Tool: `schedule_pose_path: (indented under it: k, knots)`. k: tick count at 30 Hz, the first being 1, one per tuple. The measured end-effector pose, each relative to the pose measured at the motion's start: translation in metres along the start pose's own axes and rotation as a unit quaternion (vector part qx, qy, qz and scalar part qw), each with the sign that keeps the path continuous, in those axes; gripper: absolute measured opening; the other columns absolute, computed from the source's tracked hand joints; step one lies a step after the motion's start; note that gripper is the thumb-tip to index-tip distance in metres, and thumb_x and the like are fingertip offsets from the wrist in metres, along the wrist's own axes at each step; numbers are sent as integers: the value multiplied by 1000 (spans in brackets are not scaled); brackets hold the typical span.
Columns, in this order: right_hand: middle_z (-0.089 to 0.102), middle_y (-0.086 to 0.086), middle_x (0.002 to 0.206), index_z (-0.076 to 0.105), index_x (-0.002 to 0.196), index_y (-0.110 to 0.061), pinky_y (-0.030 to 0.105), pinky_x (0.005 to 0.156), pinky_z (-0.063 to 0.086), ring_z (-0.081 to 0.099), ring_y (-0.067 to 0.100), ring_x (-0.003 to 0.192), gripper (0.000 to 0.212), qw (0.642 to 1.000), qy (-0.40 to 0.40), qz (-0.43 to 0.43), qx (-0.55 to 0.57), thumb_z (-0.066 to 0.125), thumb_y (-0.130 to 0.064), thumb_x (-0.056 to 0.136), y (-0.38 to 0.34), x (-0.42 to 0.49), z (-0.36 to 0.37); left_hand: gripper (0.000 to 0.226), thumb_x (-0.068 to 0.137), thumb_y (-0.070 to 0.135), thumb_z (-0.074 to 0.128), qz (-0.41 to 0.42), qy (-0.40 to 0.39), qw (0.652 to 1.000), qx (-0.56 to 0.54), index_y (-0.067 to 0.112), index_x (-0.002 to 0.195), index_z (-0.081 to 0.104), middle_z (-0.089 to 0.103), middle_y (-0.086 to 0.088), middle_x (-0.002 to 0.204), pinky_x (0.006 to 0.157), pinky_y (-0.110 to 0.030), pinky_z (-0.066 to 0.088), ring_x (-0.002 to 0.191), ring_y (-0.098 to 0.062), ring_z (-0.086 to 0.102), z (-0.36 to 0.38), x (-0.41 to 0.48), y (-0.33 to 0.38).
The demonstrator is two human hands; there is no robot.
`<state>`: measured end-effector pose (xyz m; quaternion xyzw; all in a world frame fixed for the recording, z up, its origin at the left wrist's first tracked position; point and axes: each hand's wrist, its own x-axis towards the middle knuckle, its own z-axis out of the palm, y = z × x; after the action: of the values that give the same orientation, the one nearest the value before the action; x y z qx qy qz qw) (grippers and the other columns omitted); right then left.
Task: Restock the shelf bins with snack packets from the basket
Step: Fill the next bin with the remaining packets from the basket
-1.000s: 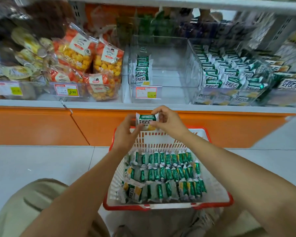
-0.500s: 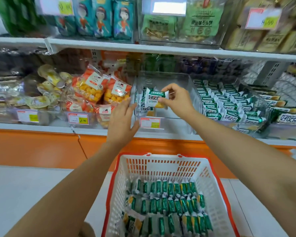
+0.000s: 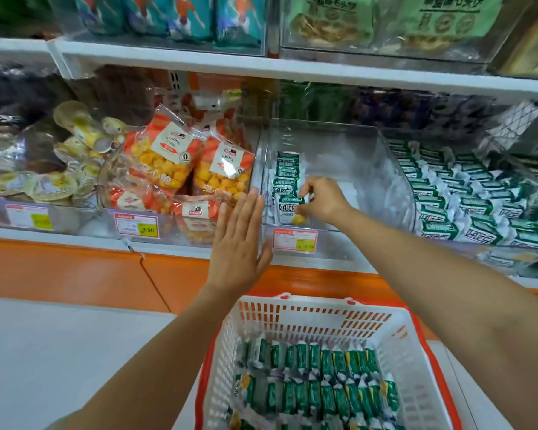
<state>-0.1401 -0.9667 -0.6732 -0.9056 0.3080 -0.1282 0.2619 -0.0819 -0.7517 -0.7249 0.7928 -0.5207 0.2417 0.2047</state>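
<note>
Green-and-white snack packet [image 3: 289, 209] has travelled from above the basket [image 3: 323, 308] into the clear bin [image 3: 354, 144], so this one is nearly stocked. The right grip [image 3: 319, 198] pinches it, with the short row [image 3: 288, 169] just beyond. Left of it the left grip [image 3: 239, 243] hovers flat-fingered and empty.

Clear glossy plastic bin [image 3: 354, 156]
</note>
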Motion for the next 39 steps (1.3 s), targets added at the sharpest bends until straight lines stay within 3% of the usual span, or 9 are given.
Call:
schedule_pose_path:
  k: [2, 7, 14, 20, 25, 28, 32, 36, 39]
  knots:
    - [61, 10, 102, 57, 80, -19, 33, 75, 49, 58, 22, 82, 34, 1000, -17, -8, -23, 88, -17, 67, 0, 4, 6, 71, 93, 33, 41, 0, 16, 1000, -4, 2, 154, 22, 16, -12, 163, 123, -49, 7, 151, -26, 13, 4, 0, -1]
    - [55, 1, 89, 53, 73, -18, 22, 56, 34, 52, 18, 75, 37, 998, -35, -19, -57, 89, -19, 66, -5, 12, 7, 70, 94, 34, 37, 4, 40, 999, 3, 2, 153, 19, 14, -13, 162, 123, -48, 6, 151, -27, 14, 8, 1, 0]
    - [54, 3, 96, 50, 80, -21, 28, 62, 34, 54, 21, 80, 37, 989, -30, -46, -141, 85, -31, 71, -11, 8, 5, 71, 92, 33, 36, -2, 29, 1000, 4, 0, 153, 20, 16, -15, 162, 123, -48, 7, 150, -28, 15, 6, 1, 1]
    - [52, 2, 105, 56, 98, -19, 33, 74, 49, 56, 20, 89, 44, 988, -30, -31, -145, 84, -38, 70, -17, -5, -3, 72, 93, 33, 36, -18, -18, 1000, 10, 2, 154, 16, 14, -14, 163, 122, -50, 13, 151, -26, 11, -6, 0, 6]
    - [52, 3, 113, 59, 109, -18, 33, 78, 48, 57, 22, 95, 45, 993, 9, -46, -113, 81, -38, 75, -24, -27, -18, 72, 94, 32, 34, -35, -69, 997, 24, 4, 156, 11, 11, -13, 164, 122, -48, 14, 152, -26, 9, -18, -3, 12]
    - [55, 2, 114, 61, 110, -19, 29, 77, 48, 57, 17, 92, 35, 993, 42, -88, -69, 75, -34, 82, -31, -48, -27, 75, 93, 27, 44, -52, -93, 994, 21, 5, 156, 11, 9, -12, 164, 123, -46, 12, 152, -25, 9, -28, -8, 18]
    - [61, 2, 101, 63, 104, -16, 38, 76, 52, 59, 17, 84, 19, 981, 65, -184, 6, 68, -26, 88, -37, -90, -30, 75, 93, 23, 50, -73, -126, 989, 24, 4, 155, 13, 7, -13, 164, 124, -43, 4, 152, -26, 3, -37, -27, 31]
    - [62, -1, 89, 65, 98, -17, 33, 71, 50, 58, 15, 79, 12, 967, 50, -247, 48, 65, -25, 89, -29, -137, -12, 68, 91, 18, 56, -80, -143, 986, 18, 2, 151, 30, 17, -16, 161, 122, -47, 14, 151, -30, 12, -35, -63, 43]
    - [63, -3, 89, 65, 97, -20, 30, 72, 50, 58, 12, 80, 10, 974, 2, -217, 63, 65, -27, 89, -13, -169, 17, 66, 97, 27, 52, -111, -203, 973, 19, 8, 154, 22, 7, -12, 164, 123, -45, 6, 152, -27, 3, -29, -101, 47]
